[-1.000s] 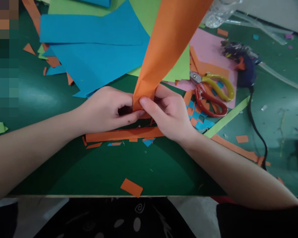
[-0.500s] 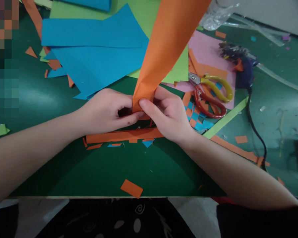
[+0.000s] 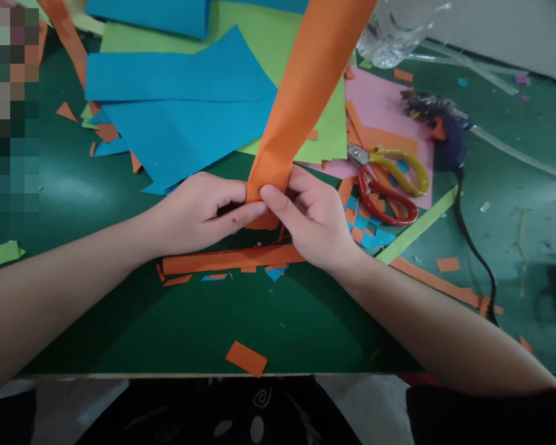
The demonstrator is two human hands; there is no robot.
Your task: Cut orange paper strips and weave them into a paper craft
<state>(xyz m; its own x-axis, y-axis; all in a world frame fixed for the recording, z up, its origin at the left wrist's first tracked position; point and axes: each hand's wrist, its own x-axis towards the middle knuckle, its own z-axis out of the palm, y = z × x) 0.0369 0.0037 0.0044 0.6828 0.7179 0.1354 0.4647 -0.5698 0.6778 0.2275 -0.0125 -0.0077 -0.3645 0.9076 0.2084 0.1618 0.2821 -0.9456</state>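
Both hands grip the lower end of a long orange paper strip (image 3: 306, 93), which rises up and to the right past the top of the head view. My left hand (image 3: 204, 210) pinches its left edge between thumb and fingers. With the thumb lying across the front, my right hand (image 3: 312, 213) is closed on the right side, its fingers behind the paper. Near the bottom the strip is creased, and a short end hangs below the thumbs. Under the hands, another orange strip (image 3: 231, 258) lies flat on the table.
Blue sheets (image 3: 185, 123) overlap a light green sheet (image 3: 324, 133) at the back. Right of the hands lie scissors (image 3: 389, 185) with yellow and red handles, a blue-orange woven paper piece (image 3: 364, 222) and a dark blue glue gun (image 3: 449, 136) with a cord. Scraps dot the green table (image 3: 189, 327).
The view has shifted slightly, so the table things appear a little lower. Both hands keep their hold on the strip, whose upper part leans slightly further left.
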